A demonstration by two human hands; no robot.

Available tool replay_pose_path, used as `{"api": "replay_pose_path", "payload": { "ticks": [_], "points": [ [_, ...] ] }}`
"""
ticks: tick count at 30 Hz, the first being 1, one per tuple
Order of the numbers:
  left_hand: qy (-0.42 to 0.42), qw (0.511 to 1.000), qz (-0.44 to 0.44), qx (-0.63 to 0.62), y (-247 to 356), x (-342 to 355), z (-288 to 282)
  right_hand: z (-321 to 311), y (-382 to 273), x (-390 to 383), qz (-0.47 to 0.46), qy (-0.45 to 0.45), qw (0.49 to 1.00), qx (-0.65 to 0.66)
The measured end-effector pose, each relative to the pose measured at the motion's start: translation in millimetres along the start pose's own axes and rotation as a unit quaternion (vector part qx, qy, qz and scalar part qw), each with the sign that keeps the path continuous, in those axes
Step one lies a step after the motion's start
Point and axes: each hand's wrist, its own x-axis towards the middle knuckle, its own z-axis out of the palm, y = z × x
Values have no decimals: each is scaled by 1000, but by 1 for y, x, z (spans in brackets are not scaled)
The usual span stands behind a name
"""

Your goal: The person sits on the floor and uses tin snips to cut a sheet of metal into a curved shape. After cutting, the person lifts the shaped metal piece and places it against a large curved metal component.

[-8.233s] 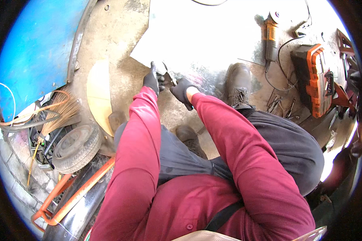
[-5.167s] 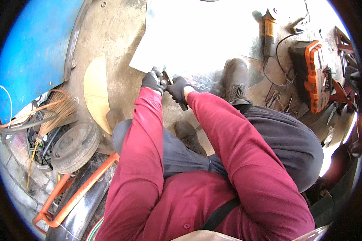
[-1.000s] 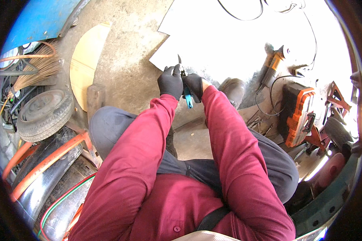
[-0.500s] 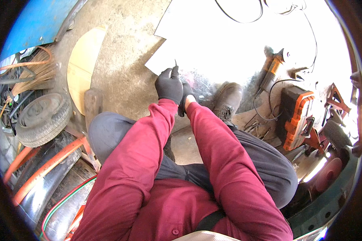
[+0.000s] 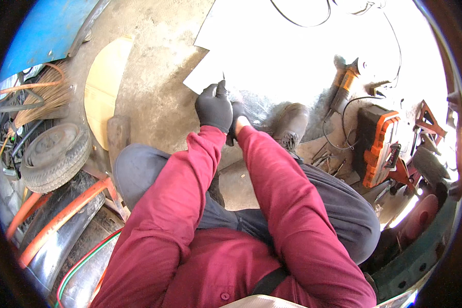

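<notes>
Watching the slim pointed tool (image 5: 223,76) comes first for me, since only its dark tip shows, just past the left hand (image 5: 214,108) and against the pale sheet (image 5: 272,51). The sheet lies spread over the concrete floor (image 5: 156,72), its near corner just beside the left hand, its left edge stepped.

The left fingers are curled, thumb lying along the tool toward the tip; whether they grip the tool or the sheet's edge, I cannot tell from here. The right hand (image 5: 236,115) sits close behind, partly covered by the left, so I cannot tell how its fingers are set.

To work this edge well, I would tilt the left wrist until the tip and the metal below it both came into sight, and hold that thumb back from the point. I would want steady pressure from the right hand and no twisting, as a thin sheet could buckle. The boot (image 5: 292,120) stands at the near edge; leaning it on the sheet might help. The angle grinder (image 5: 346,84) lies well apart.
</notes>
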Motion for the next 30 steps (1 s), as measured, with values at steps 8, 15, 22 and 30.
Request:
{"api": "replay_pose_path", "payload": {
  "ticks": [8,15,22,30],
  "points": [
    [-7,1000,7,-8,-2,-4,-2,-10,8,26,-130,-117,928,-329],
    [-16,1000,-16,8,11,-12,-8,10,-34,-17,132,62,940,308],
    [18,995,-54,-83,-13,-45,-6,5,-70,-57,156,-4,929,-336],
    [-4,998,30,48,-41,-61,-7,-1,-15,-47,80,-37,923,-374]
  ]
}}
